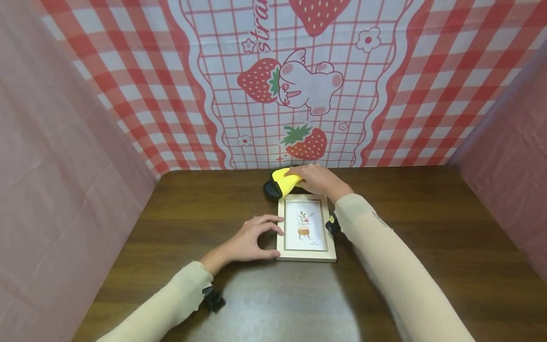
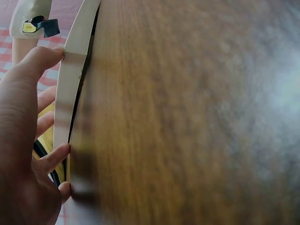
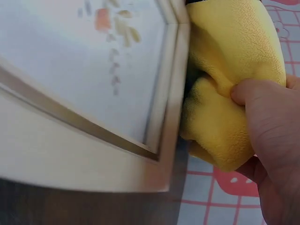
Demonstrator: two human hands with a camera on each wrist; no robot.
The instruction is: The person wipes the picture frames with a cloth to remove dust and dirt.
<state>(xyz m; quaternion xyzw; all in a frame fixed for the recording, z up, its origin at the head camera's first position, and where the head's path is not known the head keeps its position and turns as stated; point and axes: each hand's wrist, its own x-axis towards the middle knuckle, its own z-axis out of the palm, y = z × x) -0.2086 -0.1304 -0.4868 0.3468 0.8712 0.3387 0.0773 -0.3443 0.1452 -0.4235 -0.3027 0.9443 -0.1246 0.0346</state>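
Strawberry-print fabric (image 1: 312,90) is hanging behind the table (image 1: 196,213), where a picture frame (image 1: 305,232) is lying; your spread left hand (image 1: 247,241) is touching its left edge, your right hand (image 1: 318,179) is gripping a yellow cloth (image 1: 285,181) at the far edge.

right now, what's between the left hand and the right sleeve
In the head view, the picture frame lies between the left hand and the right sleeve, with a black device near the frame's right edge.
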